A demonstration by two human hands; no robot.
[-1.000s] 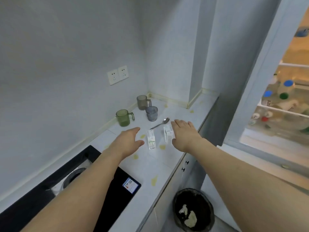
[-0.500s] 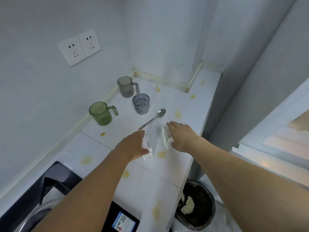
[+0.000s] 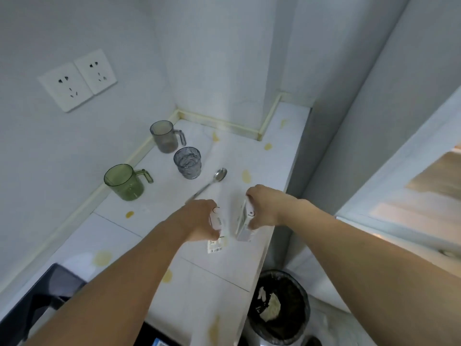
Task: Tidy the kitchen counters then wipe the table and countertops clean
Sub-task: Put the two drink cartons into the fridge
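Two small white cartons, printed labels, standing side by side near the desk (image 3: 154, 236) front edge. Left hand (image 3: 199, 219) curled round the left carton (image 3: 216, 236); right hand (image 3: 264, 208) gripping the right carton (image 3: 243, 222). Below, a black-lined bin (image 3: 279, 308). Beyond, yellow stains (image 3: 245, 176), spoon (image 3: 212, 182), green mug (image 3: 124, 182), clear glass (image 3: 187, 162), grey mug (image 3: 164, 136).

counter (image 3: 154, 236): glossy white marble-look stone
spoon (image 3: 212, 182): shiny metal
green mug (image 3: 124, 182): clear plastic
cartons (image 3: 243, 221): matt white card
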